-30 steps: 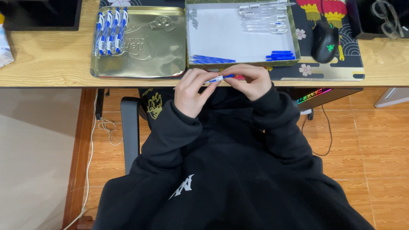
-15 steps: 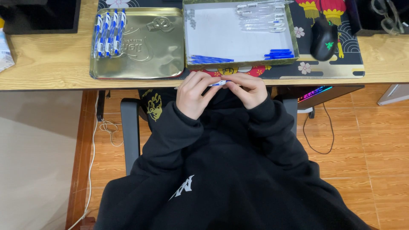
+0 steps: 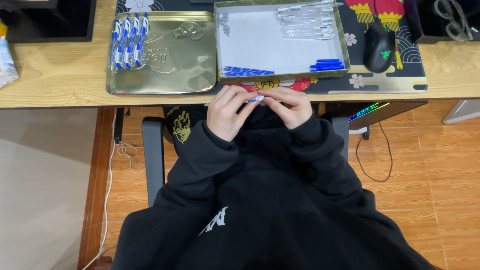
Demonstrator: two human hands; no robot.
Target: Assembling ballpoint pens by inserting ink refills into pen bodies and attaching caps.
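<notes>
My left hand (image 3: 227,112) and my right hand (image 3: 290,105) meet just below the desk edge, both pinching one small blue and white pen (image 3: 255,99) between the fingertips. Most of the pen is hidden by my fingers. Straight ahead on the desk lies an open box (image 3: 280,75) with a white floor. It holds clear pen barrels (image 3: 305,20) at the top, thin blue refills (image 3: 247,71) at the lower left and blue caps (image 3: 327,64) at the lower right. A gold metal tray (image 3: 175,60) to its left carries several finished blue and white pens (image 3: 129,40).
A black computer mouse (image 3: 378,47) rests on a patterned desk mat (image 3: 395,82) to the right. Glasses (image 3: 452,22) lie at the far right. A dark screen base (image 3: 47,20) stands at the far left. Under the desk are a chair arm (image 3: 152,155) and cables (image 3: 127,150).
Both hands have drawn closer together around the pen, so less of it shows now. The view has shifted slightly; the things on the desk have not moved.
</notes>
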